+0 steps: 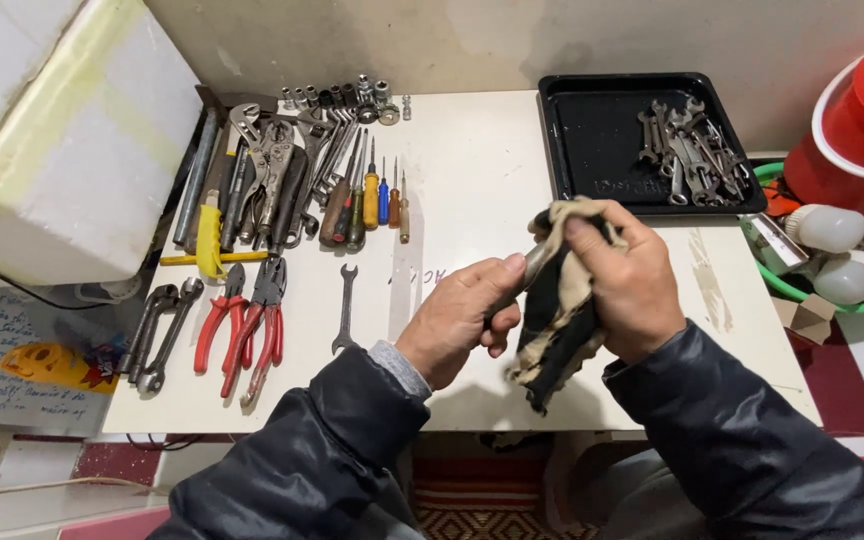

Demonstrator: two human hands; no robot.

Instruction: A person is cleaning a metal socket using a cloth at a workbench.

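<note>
Head view, looking down at my white table (pixel 472 190), read left to right. At nine o'clock a white foam box (pixel 62 140) sits off the table's edge. Just right of it, at ten o'clock, lies a heap of pliers, wrenches and bars (pixel 262 180), with a row of sockets (pixel 347 98) above it by the wall and a row of screwdrivers (pixel 372 200) beside it. Below the heap, at eight o'clock, two dark ring spanners (pixel 157 335) lie next to two red-handled pliers (pixel 247 325), and a single small spanner (pixel 345 310) lies just right of those.

At centre, my left hand (pixel 457 320) is closed around one end of a metal tool (pixel 530 268); only a short grey stretch of it shows between my hands, so I cannot tell what kind it is. My right hand (pixel 627 285) grips a dirty tan and black rag (pixel 562 300) wrapped around the tool's other end, the rag hanging down over the table's near edge.

At one o'clock a black tray (pixel 592 140) holds a pile of spanners (pixel 692 150). At three o'clock, off the table, a green basket (pixel 782 280) holds white bulbs (pixel 832 230), with a red bucket (pixel 852 130) behind it.
</note>
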